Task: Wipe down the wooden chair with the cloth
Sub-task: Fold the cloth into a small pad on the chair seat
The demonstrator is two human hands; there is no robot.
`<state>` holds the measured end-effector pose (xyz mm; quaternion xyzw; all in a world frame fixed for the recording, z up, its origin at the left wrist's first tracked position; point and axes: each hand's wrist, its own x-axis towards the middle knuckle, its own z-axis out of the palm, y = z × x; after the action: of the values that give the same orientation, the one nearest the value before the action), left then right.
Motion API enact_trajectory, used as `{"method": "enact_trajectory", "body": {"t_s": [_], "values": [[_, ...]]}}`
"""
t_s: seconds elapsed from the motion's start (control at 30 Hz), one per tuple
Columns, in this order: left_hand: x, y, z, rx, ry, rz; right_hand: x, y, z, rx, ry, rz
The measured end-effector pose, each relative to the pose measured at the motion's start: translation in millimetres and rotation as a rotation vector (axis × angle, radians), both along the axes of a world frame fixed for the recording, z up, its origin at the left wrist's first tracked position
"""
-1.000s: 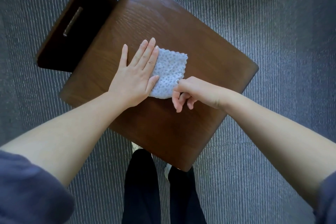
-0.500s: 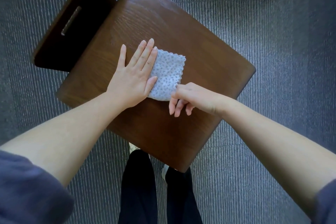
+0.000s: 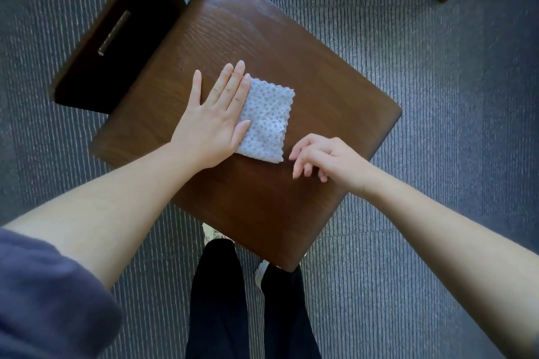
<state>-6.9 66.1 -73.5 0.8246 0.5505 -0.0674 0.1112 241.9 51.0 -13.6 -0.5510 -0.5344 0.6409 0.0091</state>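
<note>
Pressing one folded cloth (image 3: pixel 267 116) onto one wooden chair (image 3: pixel 291 52) at frame centre, the left hand (image 3: pixel 210 125) lay flat, clasping nothing; the right hand (image 3: pixel 329 160), just beside the cloth, hung loosely curled, grip empty.

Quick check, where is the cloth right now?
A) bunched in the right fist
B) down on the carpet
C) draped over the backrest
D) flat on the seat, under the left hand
D: the cloth lies flat on the chair seat, with the left hand pressing straight-fingered on its edge; the right hand holds nothing.
</note>
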Motion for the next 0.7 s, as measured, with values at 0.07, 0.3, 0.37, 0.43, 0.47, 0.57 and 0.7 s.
{"method": "enact_trajectory", "body": {"t_s": [0.07, 0.3, 0.37, 0.43, 0.47, 0.57, 0.7], "values": [[-3, 0, 5, -0.027, -0.047, 0.035, -6, 3, -1, 0.389, -0.118, -0.057], [-12, -23, 3, 0.028, -0.072, 0.082, -59, 18, -45, 0.959, -0.654, 0.381], [-12, -27, -5, 0.045, -0.031, 0.06, -60, 17, -58, 0.934, -0.726, 0.47], [-15, -24, -10, 0.062, -0.026, 0.013, -58, 17, -65, 0.931, -0.756, 0.503], [-17, -20, -9, 0.072, -0.016, -0.024, -58, 18, -63, 0.929, -0.767, 0.514], [-26, 0, 4, 0.084, 0.064, 0.004, -54, 14, -47, 0.932, -0.823, 0.49], [-13, 6, 24, 0.072, 0.067, 0.327, -41, 1, -30, 0.991, -0.814, 0.334]]}}
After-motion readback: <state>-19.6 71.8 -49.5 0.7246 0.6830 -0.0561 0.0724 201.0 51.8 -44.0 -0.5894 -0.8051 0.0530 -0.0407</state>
